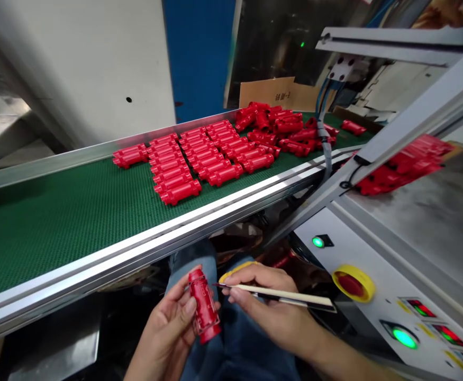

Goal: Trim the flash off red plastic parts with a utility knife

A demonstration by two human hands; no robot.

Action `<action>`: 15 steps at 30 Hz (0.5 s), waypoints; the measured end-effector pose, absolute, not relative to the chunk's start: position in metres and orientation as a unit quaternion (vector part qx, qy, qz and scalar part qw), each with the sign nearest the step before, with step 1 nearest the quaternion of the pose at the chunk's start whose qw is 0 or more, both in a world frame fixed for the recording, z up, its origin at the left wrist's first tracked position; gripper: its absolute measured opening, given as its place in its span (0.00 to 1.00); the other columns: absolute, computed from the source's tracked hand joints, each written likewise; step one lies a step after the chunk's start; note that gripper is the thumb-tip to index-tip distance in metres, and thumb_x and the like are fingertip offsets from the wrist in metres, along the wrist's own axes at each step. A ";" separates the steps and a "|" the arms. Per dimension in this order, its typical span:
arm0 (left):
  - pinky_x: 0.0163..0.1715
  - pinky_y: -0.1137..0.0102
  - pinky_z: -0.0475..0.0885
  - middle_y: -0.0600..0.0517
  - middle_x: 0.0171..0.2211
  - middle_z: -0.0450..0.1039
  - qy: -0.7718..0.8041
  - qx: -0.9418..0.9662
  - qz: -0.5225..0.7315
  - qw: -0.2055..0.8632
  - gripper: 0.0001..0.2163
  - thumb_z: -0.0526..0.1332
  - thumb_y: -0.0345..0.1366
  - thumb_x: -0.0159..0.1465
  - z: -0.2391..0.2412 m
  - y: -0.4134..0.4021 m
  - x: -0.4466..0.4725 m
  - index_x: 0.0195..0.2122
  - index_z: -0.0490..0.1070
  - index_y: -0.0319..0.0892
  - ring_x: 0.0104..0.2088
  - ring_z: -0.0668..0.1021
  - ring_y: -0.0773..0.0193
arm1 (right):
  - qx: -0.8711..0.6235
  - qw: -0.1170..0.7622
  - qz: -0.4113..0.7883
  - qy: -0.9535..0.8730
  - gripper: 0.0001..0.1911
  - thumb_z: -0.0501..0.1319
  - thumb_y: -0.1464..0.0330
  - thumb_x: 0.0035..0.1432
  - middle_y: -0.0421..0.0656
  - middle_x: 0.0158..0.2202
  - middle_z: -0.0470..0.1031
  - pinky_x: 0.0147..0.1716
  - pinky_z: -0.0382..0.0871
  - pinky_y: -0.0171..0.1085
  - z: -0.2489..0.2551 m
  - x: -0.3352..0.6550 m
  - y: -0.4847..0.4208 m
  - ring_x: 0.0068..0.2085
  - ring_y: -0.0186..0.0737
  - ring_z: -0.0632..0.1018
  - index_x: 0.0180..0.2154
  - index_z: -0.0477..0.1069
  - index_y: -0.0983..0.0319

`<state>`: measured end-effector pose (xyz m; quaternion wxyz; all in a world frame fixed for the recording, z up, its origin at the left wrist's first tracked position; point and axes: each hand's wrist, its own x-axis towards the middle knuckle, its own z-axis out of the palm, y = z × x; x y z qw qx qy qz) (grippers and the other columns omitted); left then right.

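My left hand (168,328) grips a ribbed red plastic cylindrical part (204,307) upright between thumb and fingers, low over my lap. My right hand (263,296) holds a slim cream-and-black hand tool (282,294) like a pen, with its pointed tip touching or almost touching the red part's upper side. Under the right fingers a curved yellow object (235,271) partly shows, and I cannot tell what it is. Both hands are below the conveyor's near edge.
A green conveyor belt (56,227) with aluminium rails runs ahead, bearing rows and a heap of red parts (183,164). To the right is a control panel (358,254) with a red stop button (352,283) in a yellow collar and green lights. An aluminium frame crosses above it.
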<state>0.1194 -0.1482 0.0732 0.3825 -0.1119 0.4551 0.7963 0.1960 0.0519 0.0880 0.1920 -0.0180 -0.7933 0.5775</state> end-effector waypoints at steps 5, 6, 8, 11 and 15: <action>0.31 0.74 0.79 0.44 0.45 0.89 0.484 -0.121 0.771 0.396 0.25 0.81 0.43 0.59 0.083 -0.152 0.113 0.56 0.83 0.44 0.28 0.84 0.65 | -0.092 0.069 0.641 -0.759 0.07 0.67 0.64 0.68 0.38 0.29 0.80 0.25 0.77 0.28 0.107 0.187 0.070 0.25 0.31 0.81 0.40 0.79 0.61; 0.30 0.74 0.79 0.44 0.45 0.89 0.491 -0.115 0.764 0.403 0.24 0.81 0.43 0.58 0.085 -0.152 0.112 0.54 0.85 0.44 0.27 0.82 0.66 | -0.119 0.019 0.657 -0.745 0.09 0.68 0.61 0.67 0.36 0.26 0.77 0.20 0.73 0.26 0.109 0.183 0.072 0.21 0.30 0.78 0.40 0.78 0.61; 0.29 0.75 0.78 0.45 0.42 0.88 0.500 -0.100 0.748 0.425 0.23 0.82 0.44 0.57 0.087 -0.152 0.109 0.52 0.87 0.43 0.26 0.80 0.68 | -0.158 -0.095 0.676 -0.714 0.17 0.72 0.54 0.62 0.34 0.22 0.73 0.13 0.66 0.24 0.110 0.174 0.071 0.17 0.29 0.74 0.39 0.78 0.62; 0.28 0.77 0.76 0.45 0.36 0.87 0.493 -0.087 0.740 0.449 0.22 0.79 0.49 0.60 0.086 -0.154 0.109 0.51 0.89 0.41 0.26 0.78 0.68 | -0.179 -0.198 0.704 -0.659 0.29 0.78 0.45 0.50 0.36 0.21 0.75 0.10 0.63 0.23 0.105 0.165 0.063 0.15 0.27 0.71 0.31 0.75 0.64; 0.38 0.73 0.80 0.36 0.55 0.86 0.472 -0.052 0.796 0.376 0.34 0.78 0.62 0.54 0.078 -0.158 0.114 0.53 0.88 0.40 0.36 0.82 0.61 | -0.204 -0.179 0.754 -0.598 0.35 0.79 0.39 0.44 0.36 0.16 0.74 0.08 0.62 0.23 0.094 0.166 0.051 0.13 0.29 0.70 0.30 0.71 0.62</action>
